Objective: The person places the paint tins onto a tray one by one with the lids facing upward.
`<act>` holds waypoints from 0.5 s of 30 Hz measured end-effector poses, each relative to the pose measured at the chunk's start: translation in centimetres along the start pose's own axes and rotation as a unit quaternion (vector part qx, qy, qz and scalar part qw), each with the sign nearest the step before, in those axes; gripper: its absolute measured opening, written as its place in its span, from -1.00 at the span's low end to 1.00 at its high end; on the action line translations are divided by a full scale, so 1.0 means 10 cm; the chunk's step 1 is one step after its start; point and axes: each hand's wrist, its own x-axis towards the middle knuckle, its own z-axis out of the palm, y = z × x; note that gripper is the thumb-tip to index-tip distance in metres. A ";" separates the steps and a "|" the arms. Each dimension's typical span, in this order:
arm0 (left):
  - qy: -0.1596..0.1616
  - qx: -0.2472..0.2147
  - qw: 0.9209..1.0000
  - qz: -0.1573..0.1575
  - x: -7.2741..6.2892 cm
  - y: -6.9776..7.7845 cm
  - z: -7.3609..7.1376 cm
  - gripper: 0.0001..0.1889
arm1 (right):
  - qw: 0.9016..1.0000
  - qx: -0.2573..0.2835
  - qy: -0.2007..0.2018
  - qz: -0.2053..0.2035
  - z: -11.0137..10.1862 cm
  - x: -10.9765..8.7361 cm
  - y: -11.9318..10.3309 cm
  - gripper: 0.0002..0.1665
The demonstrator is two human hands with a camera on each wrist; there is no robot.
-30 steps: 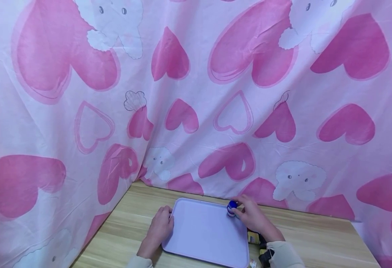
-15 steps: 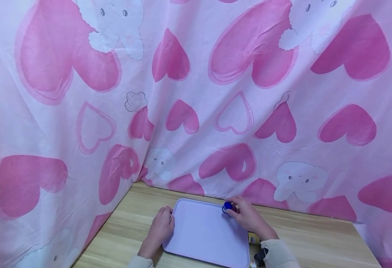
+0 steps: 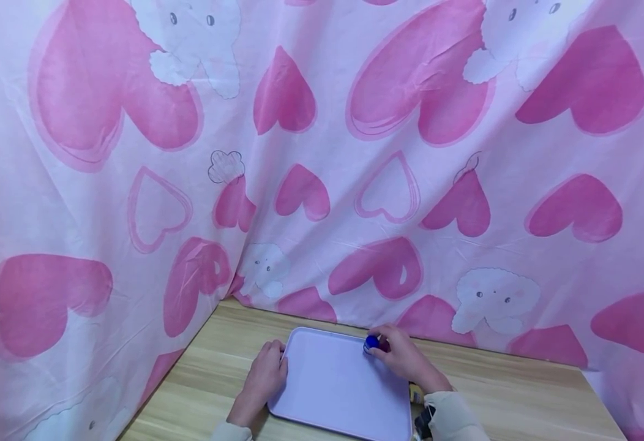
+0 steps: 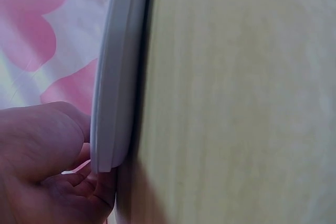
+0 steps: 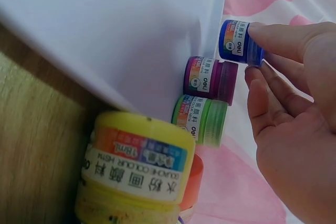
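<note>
A pale lilac tray lies on the wooden table. My left hand holds its left edge; in the left wrist view the fingers curl at the tray's rim. At the tray's far right corner, my right hand pinches a small blue gouache paint jar by its lid between thumb and fingers. Right beside it in the right wrist view stand a purple paint jar and a green paint jar. My hand mostly hides these two from the head view.
A yellow paint jar stands by the tray's right side, with an orange jar partly behind it. Dark items lie near my right sleeve. A pink heart-patterned curtain hangs behind and left of the table.
My right hand has moved a little left with the blue jar, and a dark reddish jar now shows beside it. The left hand and tray stay about where they were.
</note>
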 end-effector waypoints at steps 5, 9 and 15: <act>0.003 0.001 1.000 0.004 0.00 0.01 0.01 -0.84 | 1.000 -0.002 -0.007 0.006 0.00 0.01 0.01 -0.61; 0.005 0.005 1.000 0.007 -0.01 0.02 0.01 -0.83 | 1.000 -0.008 -0.013 0.016 0.01 0.02 0.02 -0.61; 0.003 0.002 1.000 0.002 -0.01 0.01 0.00 -0.83 | 0.999 -0.025 -0.013 0.026 0.04 0.05 -0.02 -0.61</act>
